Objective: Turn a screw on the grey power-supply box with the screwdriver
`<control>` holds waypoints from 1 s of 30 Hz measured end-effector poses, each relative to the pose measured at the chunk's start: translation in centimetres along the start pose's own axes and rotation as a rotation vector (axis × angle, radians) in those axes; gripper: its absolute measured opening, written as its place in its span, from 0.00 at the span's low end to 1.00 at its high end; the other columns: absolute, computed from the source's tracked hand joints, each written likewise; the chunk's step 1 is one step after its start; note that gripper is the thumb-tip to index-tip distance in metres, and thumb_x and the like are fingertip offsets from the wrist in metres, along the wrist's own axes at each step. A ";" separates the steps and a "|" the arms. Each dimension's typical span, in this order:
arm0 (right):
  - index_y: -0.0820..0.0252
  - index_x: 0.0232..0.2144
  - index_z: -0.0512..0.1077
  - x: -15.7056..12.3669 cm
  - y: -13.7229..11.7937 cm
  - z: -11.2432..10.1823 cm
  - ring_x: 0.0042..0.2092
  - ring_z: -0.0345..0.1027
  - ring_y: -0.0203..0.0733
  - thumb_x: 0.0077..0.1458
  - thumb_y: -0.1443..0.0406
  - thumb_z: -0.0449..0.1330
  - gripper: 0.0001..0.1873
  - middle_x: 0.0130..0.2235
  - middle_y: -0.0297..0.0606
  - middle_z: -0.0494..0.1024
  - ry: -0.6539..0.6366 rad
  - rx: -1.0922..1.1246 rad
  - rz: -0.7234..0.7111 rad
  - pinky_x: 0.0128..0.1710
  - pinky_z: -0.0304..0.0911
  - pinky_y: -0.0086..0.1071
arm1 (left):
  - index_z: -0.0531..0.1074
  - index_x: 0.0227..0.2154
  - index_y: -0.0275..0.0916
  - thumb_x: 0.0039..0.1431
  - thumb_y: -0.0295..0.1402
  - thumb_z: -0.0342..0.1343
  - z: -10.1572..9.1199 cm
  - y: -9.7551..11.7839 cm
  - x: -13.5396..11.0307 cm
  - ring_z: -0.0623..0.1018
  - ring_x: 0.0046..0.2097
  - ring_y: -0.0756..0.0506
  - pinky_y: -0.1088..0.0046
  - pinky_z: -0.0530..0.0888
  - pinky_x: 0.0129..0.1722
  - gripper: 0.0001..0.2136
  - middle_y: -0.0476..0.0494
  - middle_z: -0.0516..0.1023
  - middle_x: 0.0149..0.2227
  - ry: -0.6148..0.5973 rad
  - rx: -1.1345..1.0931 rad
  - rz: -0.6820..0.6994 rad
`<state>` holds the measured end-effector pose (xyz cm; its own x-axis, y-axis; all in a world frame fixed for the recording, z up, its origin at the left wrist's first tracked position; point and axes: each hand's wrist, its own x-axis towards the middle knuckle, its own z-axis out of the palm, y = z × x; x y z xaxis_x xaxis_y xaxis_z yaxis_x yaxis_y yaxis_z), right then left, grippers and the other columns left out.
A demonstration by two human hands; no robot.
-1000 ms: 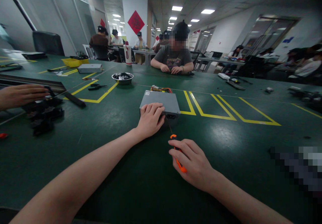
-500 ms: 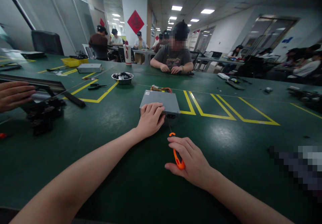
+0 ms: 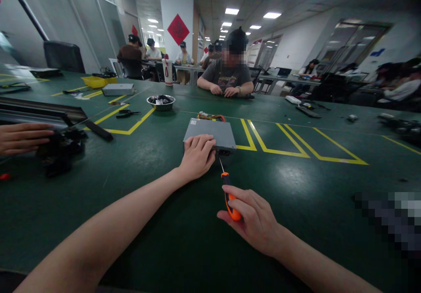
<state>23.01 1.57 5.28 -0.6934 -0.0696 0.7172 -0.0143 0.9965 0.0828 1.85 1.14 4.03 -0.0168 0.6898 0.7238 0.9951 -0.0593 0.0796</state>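
A grey metal computer power supply (image 3: pixel 219 131) lies on the green table, its bundle of coloured cables at the far side. My left hand (image 3: pixel 199 152) grips its near left edge, fingers over the top and thumb down the near face. In my right hand (image 3: pixel 251 212), fingers closed round the handle, is a screwdriver (image 3: pixel 234 212) with an orange and black grip. The thin shaft points up and away to the near face of the power supply, beside its socket. Whether the tip touches a screw is too small to tell.
To the left, another person's hand (image 3: pixel 24 138) is by black parts (image 3: pixel 62 152). A metal bowl (image 3: pixel 161 107) of small parts stands beyond, near black pliers-like tools (image 3: pixel 126 114). A co-worker (image 3: pixel 226 76) sits opposite. Yellow tape (image 3: pixel 279 152) marks the table.
The fingers of my right hand have shifted lower on the screwdriver's handle, baring more of it. My left hand and the power supply stay in place. The other person's hand at the left has moved down.
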 end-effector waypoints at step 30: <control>0.66 0.41 0.61 -0.4 0.1 0.3 0.57 0.55 0.48 0.52 0.75 0.50 0.13 0.53 0.53 0.61 -0.029 -0.059 -0.050 0.46 0.67 0.40 | 0.63 0.45 0.40 0.59 0.33 0.46 0.1 0.1 0.0 0.64 0.52 0.42 0.60 0.56 0.50 0.12 0.42 0.68 0.50 -0.013 -0.004 -0.003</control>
<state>23.07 1.69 4.76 -0.7137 -0.1171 0.6906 -0.0080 0.9872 0.1592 1.93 1.17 3.98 -0.0184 0.6991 0.7148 0.9946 -0.0603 0.0846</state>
